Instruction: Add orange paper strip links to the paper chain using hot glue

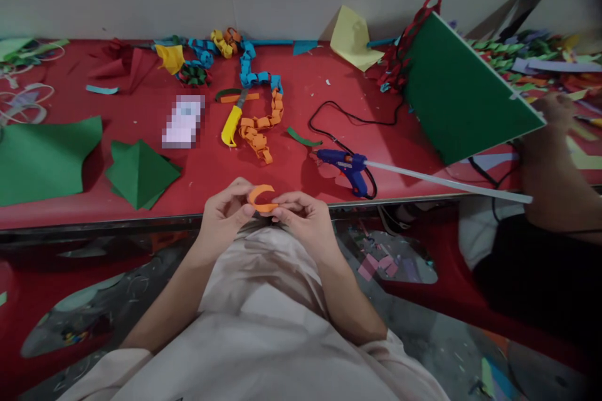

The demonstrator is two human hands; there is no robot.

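Observation:
Between my two hands, at the table's front edge, an orange paper strip [261, 202] is curled into an open C shape. My left hand [230, 210] pinches its left side with thumb and fingers. My right hand [301, 216] pinches the other end. Just beyond lies a paper chain of orange links [275, 109] and blue links [256, 78]. Beside the chain rests a yellow-handled cutter knife [231, 125] next to a flat orange strip [245, 98]. A dark green strip [303, 137] and a blue glue gun [345, 169] with a long glue stick [446, 182] lie to the right.
Green paper [42, 160] and folded green paper [142, 172] lie left on the red table [301, 84], near a blurred-out pale rectangle [183, 121]. A green board [470, 88] leans at right, beside another person's arm [548, 163]. A black cord [357, 118] trails behind the glue gun.

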